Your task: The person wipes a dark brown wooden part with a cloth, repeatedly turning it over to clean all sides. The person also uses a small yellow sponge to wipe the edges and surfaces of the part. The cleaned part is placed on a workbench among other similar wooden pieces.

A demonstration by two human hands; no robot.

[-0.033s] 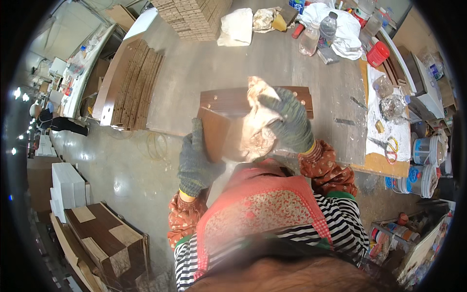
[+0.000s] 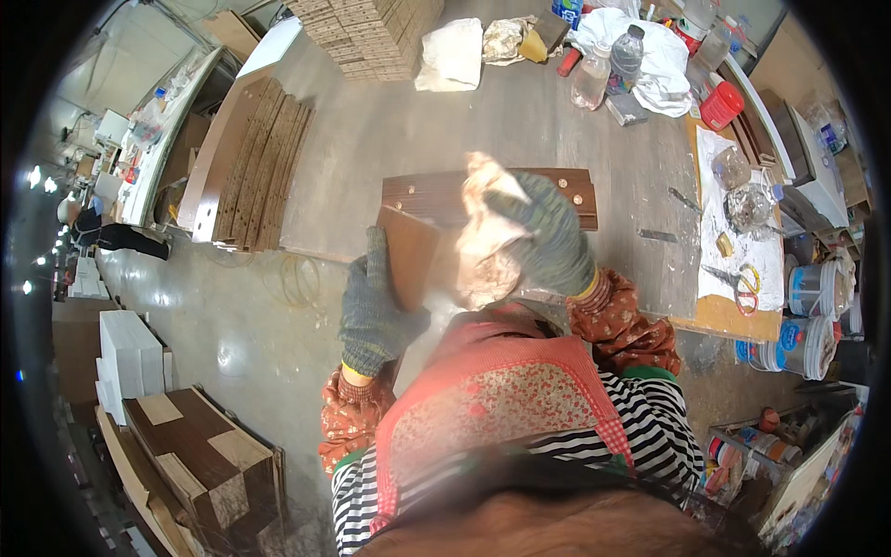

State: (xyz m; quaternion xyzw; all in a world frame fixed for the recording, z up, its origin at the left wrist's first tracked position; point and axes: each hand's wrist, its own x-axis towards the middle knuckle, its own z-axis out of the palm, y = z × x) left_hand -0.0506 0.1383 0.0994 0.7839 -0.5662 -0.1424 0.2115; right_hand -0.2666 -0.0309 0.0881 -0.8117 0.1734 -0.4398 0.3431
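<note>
My left hand (image 2: 368, 311), in a grey-green knit glove, is closed on the left edge of a brown board (image 2: 406, 260), its thumb lying along the face. My right hand (image 2: 549, 227), gloved alike, grips a crumpled, cream-coloured cloth (image 2: 487, 265) with tan stains. The cloth hangs over the board's right part and hides it; motion blurs its lower edge. Behind both hands a dark brown strip of board (image 2: 432, 193) with several round holes lies flat on the worktable (image 2: 371, 121). The cloth and right hand cover its middle.
Brown panels (image 2: 246, 167) stand in a row at the table's left, near a tall stack of boards (image 2: 367, 37). Bottles (image 2: 591, 79), a white cloth (image 2: 664, 70) and a red jar (image 2: 721, 106) crowd the far right. Scissors (image 2: 742, 288) lie near the right edge; buckets (image 2: 806, 343) stand beyond.
My right hand and the cloth have shifted slightly left and toward me. The left hand and the board it holds stay about where they were.
</note>
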